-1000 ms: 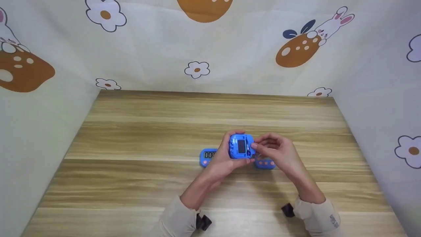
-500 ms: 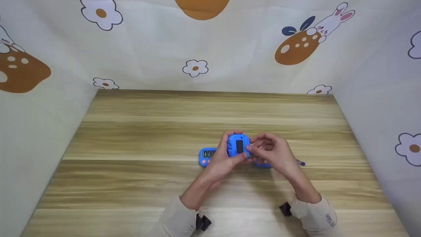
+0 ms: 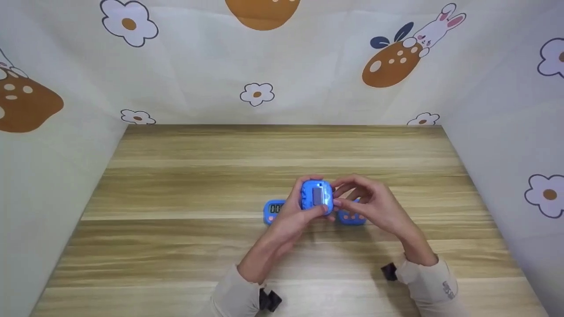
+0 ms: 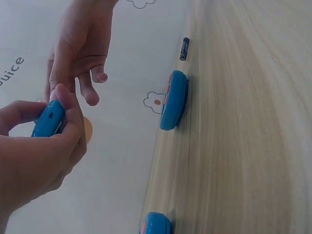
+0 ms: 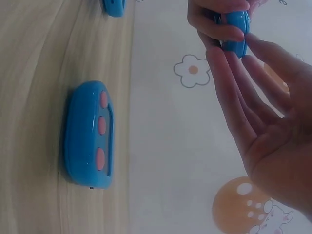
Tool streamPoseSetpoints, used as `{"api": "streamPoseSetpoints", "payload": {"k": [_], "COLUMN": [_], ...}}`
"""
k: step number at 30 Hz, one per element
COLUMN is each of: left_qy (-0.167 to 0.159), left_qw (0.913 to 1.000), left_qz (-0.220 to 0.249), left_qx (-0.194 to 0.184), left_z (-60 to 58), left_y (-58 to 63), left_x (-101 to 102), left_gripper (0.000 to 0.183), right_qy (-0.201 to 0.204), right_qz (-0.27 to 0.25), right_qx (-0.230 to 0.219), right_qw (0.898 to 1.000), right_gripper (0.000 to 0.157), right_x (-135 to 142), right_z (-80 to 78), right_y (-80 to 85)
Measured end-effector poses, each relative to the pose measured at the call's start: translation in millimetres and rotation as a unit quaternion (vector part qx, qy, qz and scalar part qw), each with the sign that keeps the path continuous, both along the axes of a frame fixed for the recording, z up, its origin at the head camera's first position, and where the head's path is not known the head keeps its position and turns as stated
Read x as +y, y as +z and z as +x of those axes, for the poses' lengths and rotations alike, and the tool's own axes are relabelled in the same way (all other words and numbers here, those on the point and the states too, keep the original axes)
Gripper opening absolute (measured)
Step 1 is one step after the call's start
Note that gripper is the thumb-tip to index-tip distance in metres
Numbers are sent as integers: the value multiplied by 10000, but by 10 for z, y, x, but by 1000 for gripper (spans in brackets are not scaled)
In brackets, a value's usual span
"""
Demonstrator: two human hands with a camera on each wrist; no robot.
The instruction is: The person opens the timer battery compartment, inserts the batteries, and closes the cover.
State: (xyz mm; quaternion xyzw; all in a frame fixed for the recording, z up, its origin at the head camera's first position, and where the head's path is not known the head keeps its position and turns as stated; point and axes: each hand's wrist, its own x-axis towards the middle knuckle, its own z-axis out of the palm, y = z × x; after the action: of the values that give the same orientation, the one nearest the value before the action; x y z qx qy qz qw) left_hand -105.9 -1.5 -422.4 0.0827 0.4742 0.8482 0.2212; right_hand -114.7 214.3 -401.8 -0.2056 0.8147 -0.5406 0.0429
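Observation:
My left hand (image 3: 294,220) holds a blue digital timer (image 3: 311,195) above the table, its thumb on the near right corner and its fingers round the far side. The timer's back faces up, with a dark rectangle in its middle. At the timer's right edge, the fairly straight fingers and thumb of my right hand (image 3: 374,202) touch it. In the right wrist view, the right thumb and fingertips meet the rim of the held timer (image 5: 237,31). Below the hands lie two more blue timers, the left timer (image 3: 269,212) partly covered by my left hand, the right timer (image 3: 352,219) partly behind my right fingers.
A small dark battery (image 4: 184,48) lies on the wooden table (image 3: 185,246) beyond the right timer; my right arm hides it in the head view. Cloth walls (image 3: 198,57) with flower and rabbit prints close off the back and both sides.
The held timer's cover has slid inward over the battery gap that showed one second ago. The right hand's fingers remain at the right edge. The view has shifted slightly.

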Motion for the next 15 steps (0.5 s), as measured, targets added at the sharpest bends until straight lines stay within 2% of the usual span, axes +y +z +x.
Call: {"api": "streamPoseSetpoints", "payload": {"k": [8,12,15], "left_qy": [-124,-51,53], "left_qw": [9994,9993,9992], "left_qz": [327,367,199], "left_qx": [2,-110,-334], "left_z": [2,-3,-1], "left_y": [0,-8,-11], "left_x": [13,16,16], "left_gripper": [65,69,73], "right_qy": [194,257,351], "right_qz": [-462,-435,-156], "right_qx": [-289,-310,-196], "right_qw": [9983,9982,9991], "right_gripper": [33,33,36], "right_x": [-1,-5,18], "right_z": [-14,-37,-48], "right_y": [-31,-34,-27]}}
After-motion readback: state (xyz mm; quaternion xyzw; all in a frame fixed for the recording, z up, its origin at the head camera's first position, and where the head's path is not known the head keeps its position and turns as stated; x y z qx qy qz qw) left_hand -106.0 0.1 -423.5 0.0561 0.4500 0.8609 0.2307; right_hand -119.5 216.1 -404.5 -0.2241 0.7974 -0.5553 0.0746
